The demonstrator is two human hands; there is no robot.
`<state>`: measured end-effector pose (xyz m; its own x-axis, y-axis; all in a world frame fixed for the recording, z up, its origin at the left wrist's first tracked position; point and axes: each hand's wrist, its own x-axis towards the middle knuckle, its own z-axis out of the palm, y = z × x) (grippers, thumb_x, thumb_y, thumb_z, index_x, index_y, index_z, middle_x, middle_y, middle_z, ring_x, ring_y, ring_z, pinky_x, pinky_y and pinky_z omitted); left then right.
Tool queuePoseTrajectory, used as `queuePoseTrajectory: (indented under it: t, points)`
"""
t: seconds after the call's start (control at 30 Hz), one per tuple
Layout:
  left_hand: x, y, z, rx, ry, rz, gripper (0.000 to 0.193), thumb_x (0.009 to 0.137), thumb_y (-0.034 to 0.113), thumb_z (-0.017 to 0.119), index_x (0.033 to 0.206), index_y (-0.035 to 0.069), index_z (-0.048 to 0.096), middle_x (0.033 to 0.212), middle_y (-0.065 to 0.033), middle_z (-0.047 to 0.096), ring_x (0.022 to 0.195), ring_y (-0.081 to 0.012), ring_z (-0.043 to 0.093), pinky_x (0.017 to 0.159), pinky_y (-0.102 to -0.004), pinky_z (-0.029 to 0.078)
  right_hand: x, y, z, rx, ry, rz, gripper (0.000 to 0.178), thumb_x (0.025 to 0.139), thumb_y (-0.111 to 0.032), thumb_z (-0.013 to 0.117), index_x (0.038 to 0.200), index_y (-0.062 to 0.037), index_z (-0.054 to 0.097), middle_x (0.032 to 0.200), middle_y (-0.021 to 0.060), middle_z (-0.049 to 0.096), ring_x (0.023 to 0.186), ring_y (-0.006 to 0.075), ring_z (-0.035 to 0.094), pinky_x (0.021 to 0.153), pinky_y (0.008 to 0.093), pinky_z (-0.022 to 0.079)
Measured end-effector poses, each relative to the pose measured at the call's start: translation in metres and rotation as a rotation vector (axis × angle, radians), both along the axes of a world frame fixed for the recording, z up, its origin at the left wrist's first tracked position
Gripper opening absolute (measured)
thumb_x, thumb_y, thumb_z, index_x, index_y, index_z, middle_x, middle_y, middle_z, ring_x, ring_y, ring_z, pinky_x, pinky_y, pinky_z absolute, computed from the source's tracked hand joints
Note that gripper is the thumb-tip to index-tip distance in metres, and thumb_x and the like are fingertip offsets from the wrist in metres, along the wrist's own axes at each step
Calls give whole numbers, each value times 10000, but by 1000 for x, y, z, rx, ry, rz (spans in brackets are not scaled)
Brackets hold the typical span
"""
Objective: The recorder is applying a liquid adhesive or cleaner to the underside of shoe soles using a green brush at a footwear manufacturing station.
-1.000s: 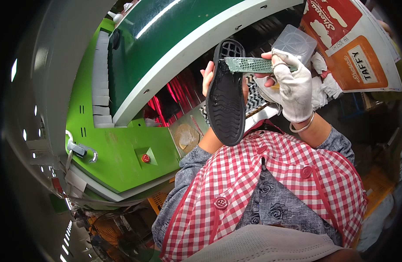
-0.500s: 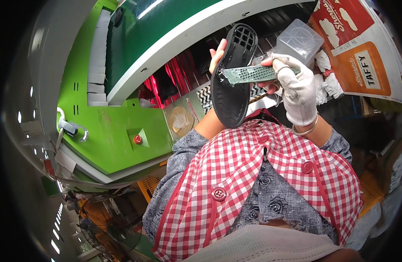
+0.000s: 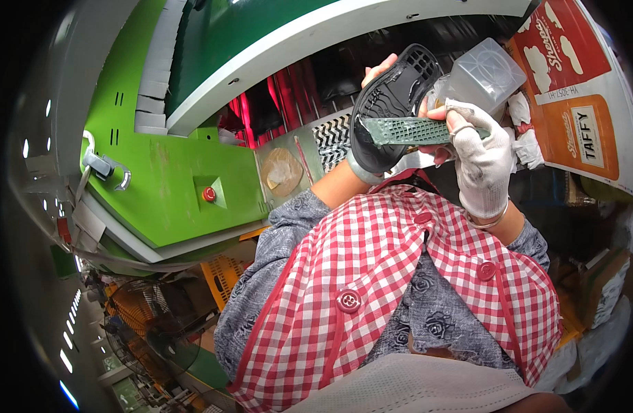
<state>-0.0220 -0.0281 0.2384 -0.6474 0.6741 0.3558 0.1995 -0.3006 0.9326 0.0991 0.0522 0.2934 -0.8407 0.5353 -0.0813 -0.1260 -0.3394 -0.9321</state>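
Bright light falls on the red-checked apron [image 3: 306, 296] and leaves the white glove [image 3: 481, 165] pale, while the black sole [image 3: 392, 93] shows only faint highlights and the far right is dim. Red light glows beneath the green machine [image 3: 158, 168], and small white lights [image 3: 67, 361] dot the shadowy left side. The fisheye lens bends straight edges and darkens to black at the rim; the middle looks fairly sharp.

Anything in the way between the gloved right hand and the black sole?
Only the green textured strip, gripped in the right hand, spans that gap, its far end over the black sole. No other obstruction is visible.
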Motion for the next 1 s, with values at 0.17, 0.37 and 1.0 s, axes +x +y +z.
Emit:
queuePoseTrajectory:
  t: [0.17,0.37,1.0]
  points:
    - [-6,0,-23,152,-413,-191,726,654,119,773,1251,30,369,1133,-82,507,1036,-160,517,877,-295,445,1,-2,-2,21,-5,6,191,896,-125,491,976,10,600,858,65,633,640,84,609,539,172,472]
    - [1,-3,-28,-56,-1,-202,621,644,127,771,1159,38,437,1044,-84,576,953,-178,574,844,-294,466,-6,18,-5,109,-10,168,179,891,-132,517,956,1,618,849,58,626,630,74,600,528,163,479]
    - [-6,-32,-12,-226,-36,-622,459,647,69,765,1049,9,550,948,-55,604,864,-136,569,755,-261,481,-43,53,5,445,-55,359,238,886,-245,538,925,-33,638,730,19,598,574,41,551,504,150,371]
